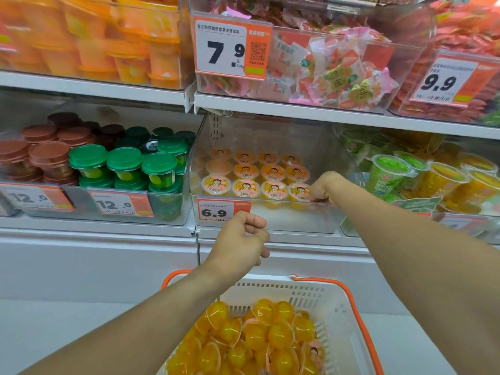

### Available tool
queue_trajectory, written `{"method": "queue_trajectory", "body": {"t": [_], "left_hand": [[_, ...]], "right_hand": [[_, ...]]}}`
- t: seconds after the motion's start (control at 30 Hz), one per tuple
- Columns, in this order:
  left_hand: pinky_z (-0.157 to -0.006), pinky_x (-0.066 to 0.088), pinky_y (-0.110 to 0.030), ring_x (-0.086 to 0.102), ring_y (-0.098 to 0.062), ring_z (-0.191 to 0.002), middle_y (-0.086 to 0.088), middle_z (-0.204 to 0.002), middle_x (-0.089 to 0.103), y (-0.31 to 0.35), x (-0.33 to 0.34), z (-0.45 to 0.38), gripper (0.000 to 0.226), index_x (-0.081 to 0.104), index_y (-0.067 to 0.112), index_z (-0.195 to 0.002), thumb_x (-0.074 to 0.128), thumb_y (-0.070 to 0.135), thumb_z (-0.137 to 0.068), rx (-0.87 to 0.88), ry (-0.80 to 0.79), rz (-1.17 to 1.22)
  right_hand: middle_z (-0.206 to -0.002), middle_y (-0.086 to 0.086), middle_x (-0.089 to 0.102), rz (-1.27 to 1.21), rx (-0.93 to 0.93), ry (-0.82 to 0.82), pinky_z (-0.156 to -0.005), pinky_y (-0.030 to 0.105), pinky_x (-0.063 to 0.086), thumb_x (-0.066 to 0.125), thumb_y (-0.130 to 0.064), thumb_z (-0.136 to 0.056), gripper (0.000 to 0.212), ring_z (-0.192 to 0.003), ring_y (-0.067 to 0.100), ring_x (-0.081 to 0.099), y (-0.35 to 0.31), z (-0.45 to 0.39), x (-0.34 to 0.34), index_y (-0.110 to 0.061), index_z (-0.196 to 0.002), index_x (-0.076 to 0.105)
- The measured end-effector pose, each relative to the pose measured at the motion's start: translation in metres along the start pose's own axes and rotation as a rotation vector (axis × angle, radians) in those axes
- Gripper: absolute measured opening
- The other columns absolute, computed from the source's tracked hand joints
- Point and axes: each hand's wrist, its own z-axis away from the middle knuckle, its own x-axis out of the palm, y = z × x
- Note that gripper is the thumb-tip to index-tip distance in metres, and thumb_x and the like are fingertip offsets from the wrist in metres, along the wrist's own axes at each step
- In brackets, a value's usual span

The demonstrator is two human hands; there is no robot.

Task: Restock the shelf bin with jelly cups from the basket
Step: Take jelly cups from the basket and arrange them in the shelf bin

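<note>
White store shelves fill my view, lined with clear bins of snacks. Straight ahead, the shelf bin [270, 212] with a 6.9 price tag [223, 211] holds rows of jelly cups [246, 188] standing lid-up toward its back. My right hand [326, 188] reaches over the bin's front edge, fingers curled at the rightmost front cup; I cannot tell whether they grip it. My left hand [240, 240] hovers in front of the tag, fingers curled into a loose fist, holding nothing. Below, a white basket [343, 315] with orange handles holds a heap of yellow cups.
</note>
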Motion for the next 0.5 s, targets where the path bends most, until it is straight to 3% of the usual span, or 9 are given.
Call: {"method": "queue_trajectory", "body": {"t": [0.07, 0.17, 0.27, 0.33, 0.4, 0.5], "left_hand": [[-0.054, 0.051, -0.024, 0.065, -0.008, -0.058, -0.016, -0.103, 0.063, -0.001, 0.001, 0.000, 0.009, 0.056, 0.014, -0.104, 0.055, 0.009, -0.096, 0.003, -0.006, -0.006], [-0.054, 0.051, -0.024, 0.063, -0.005, -0.053, -0.020, -0.101, 0.064, -0.004, 0.001, -0.001, 0.009, 0.056, 0.013, -0.104, 0.056, 0.009, -0.096, -0.002, -0.031, -0.039], [-0.057, 0.051, -0.030, 0.064, -0.011, -0.056, -0.019, -0.100, 0.067, -0.012, 0.004, 0.000, 0.009, 0.057, 0.011, -0.103, 0.055, 0.009, -0.094, -0.021, -0.112, -0.117], [-0.059, 0.050, -0.031, 0.065, -0.016, -0.059, -0.014, -0.096, 0.069, -0.020, 0.008, -0.001, 0.011, 0.059, 0.007, -0.103, 0.054, 0.013, -0.094, -0.045, -0.196, -0.203], [-0.061, 0.050, -0.029, 0.067, -0.018, -0.061, -0.010, -0.092, 0.071, -0.033, 0.014, -0.004, 0.016, 0.060, 0.007, -0.099, 0.053, 0.020, -0.094, -0.051, -0.290, -0.370], [-0.065, 0.045, -0.030, 0.067, -0.028, -0.082, -0.012, -0.092, 0.070, -0.075, 0.030, -0.011, 0.014, 0.064, 0.008, -0.092, 0.055, 0.018, -0.088, 0.000, -0.400, -0.750]], "right_hand": [[-0.092, 0.010, 0.059, 0.111, -0.011, 0.151, -0.074, 0.028, 0.046, 0.060, -0.017, -0.092, 0.029, -0.089, 0.025, 0.057, 0.002, -0.001, 0.002, 0.000, -0.115, 0.064], [-0.105, 0.017, 0.063, 0.119, -0.052, 0.318, -0.078, 0.035, 0.051, 0.066, -0.014, -0.086, 0.027, -0.102, 0.034, 0.064, 0.008, 0.003, 0.007, 0.002, -0.108, 0.063], [-0.096, 0.017, 0.068, 0.007, -0.346, 0.669, -0.080, 0.039, 0.054, 0.061, -0.019, -0.086, 0.017, -0.093, 0.037, 0.066, 0.013, 0.016, 0.012, -0.005, -0.094, 0.067], [-0.076, 0.004, 0.065, -0.201, -0.625, 0.867, -0.071, 0.033, 0.051, 0.057, -0.021, -0.089, 0.011, -0.075, 0.025, 0.063, 0.018, 0.047, 0.027, -0.014, -0.085, 0.065], [-0.063, -0.001, 0.056, -0.405, -0.844, 0.898, -0.061, 0.029, 0.041, 0.059, -0.018, -0.090, 0.010, -0.061, 0.018, 0.053, 0.027, 0.082, 0.063, -0.014, -0.081, 0.061], [-0.062, -0.001, 0.055, -0.446, -0.861, 0.630, -0.058, 0.029, 0.041, 0.060, -0.018, -0.089, 0.007, -0.059, 0.016, 0.052, 0.058, 0.100, 0.155, -0.015, -0.083, 0.060]]}}
